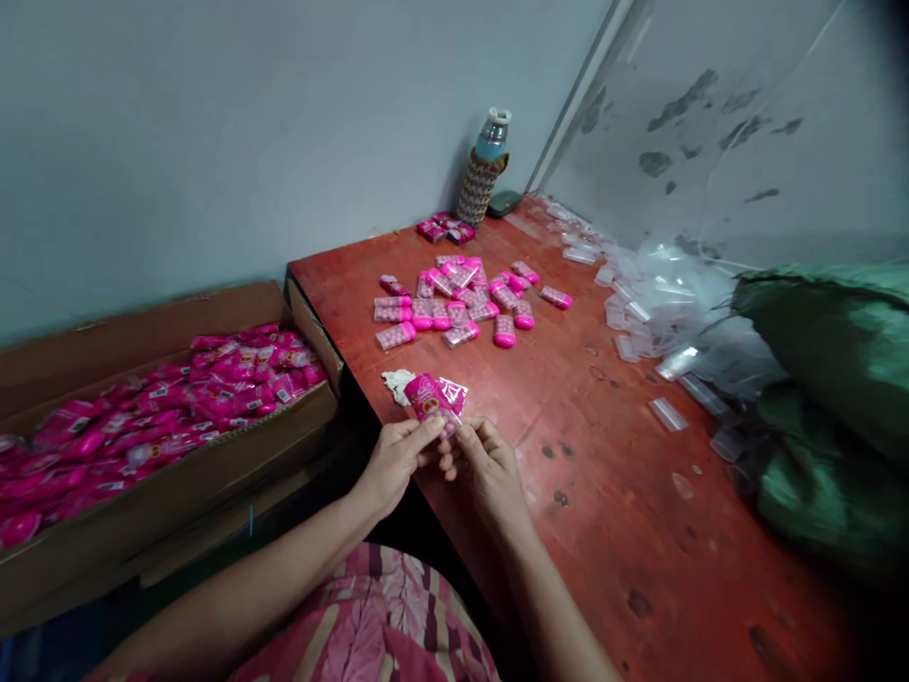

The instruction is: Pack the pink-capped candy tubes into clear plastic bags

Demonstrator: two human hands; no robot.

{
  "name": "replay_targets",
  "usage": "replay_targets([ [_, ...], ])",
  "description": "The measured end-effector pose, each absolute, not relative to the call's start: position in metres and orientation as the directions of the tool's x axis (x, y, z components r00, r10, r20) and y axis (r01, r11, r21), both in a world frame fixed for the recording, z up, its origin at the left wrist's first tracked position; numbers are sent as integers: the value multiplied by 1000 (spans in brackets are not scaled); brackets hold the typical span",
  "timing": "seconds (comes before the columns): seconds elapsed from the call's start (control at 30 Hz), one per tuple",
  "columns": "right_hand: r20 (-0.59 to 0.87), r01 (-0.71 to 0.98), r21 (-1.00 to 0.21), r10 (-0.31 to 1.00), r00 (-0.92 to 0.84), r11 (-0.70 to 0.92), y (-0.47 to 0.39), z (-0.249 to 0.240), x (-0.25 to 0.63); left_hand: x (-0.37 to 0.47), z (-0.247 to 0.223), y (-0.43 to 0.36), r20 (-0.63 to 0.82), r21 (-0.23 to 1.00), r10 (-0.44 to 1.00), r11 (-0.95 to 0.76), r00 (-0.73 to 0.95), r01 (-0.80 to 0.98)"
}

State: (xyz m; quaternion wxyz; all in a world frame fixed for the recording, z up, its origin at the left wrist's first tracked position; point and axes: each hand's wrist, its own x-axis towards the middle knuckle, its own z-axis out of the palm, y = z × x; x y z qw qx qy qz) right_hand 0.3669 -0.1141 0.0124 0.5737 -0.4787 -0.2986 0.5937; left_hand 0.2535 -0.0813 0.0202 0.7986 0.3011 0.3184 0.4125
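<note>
Pale walls [177, 142] stand behind a red table [589, 455], seen from the head camera. Left of the table is a cardboard box [213, 483] full of shiny pink packets [234, 374]. On the table's far part lies a heap of little pink-lidded tubs [461, 275]. On the table's right side are clear cases [668, 414] and a green bag [830, 350]. At the table's far corner stands a bottle [491, 137].

Over the table's near left edge, two hands hold a small clear tub [448, 421] of pink balls, with a pink wrapper [426, 396] against it. The left hand [390, 464] pinches it between thumb and finger. The right hand [497, 469] pinches the other side, its other fingers curled. I cannot tell if the tub is inside the wrapper.

The tub looks smooth, so a loose pinch could let it slip off the table's edge to the floor. The wrapper looks thin, so a hard tug or a sharp corner could rip it. Pushed in crooked, the tub might get stuck.
</note>
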Motion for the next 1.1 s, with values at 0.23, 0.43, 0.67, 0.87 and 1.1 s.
replay_targets([
  [0.23, -212, -366, -911, 977, 14, -192, -90, 13, 342, 221, 20, -75, -264, 834, 905, 388, 335, -392],
  [0.43, -230, -399, -884, 970, -82, -243, -77, 10, 335, 211, 18, -75, -273, 842, 911, 381, 308, -381],
  [0.67, -238, -397, -888, 971, -36, -233, -79, 14, 333, 193, 29, -61, -256, 837, 962, 272, 99, -476],
  [0.87, -244, -311, -931, 959, 145, -190, -93, 14, 370, 172, 29, -32, -7, 956, 984, -46, -180, -288],
  [1.1, -277, -246, -944, 934, 225, -221, -105, 4, 395, 249, -6, -41, 430, 475, 755, -656, 495, 586],
])
